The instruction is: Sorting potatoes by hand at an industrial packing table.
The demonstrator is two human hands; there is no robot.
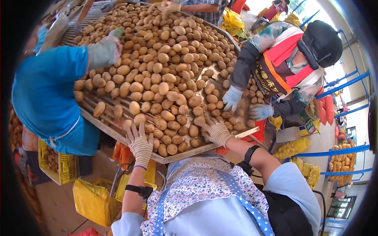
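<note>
A heap of potatoes [168, 78] covers the slatted metal sorting table [97, 116] before me. My left hand [139, 146], in a striped knit glove, reaches over the table's near rim with fingers spread. Its fingertips are beside a potato [139, 119] near the slats. Against the right part of the near potatoes lies my right hand [218, 132], in a matching glove, its fingers apart and touching a potato [199, 120]. Neither hand is closed around a potato. Several potatoes [172, 149] are gathered between my hands, against the metal rim.
At right, a co-worker's blue-gloved hands [233, 97] touch potatoes. A person in blue [50, 97] leans over the table at left; other arms reach in from the far side. Yellow crates [66, 165] stand below left. Filled yellow mesh sacks [291, 148] and blue rails [327, 153] are at right.
</note>
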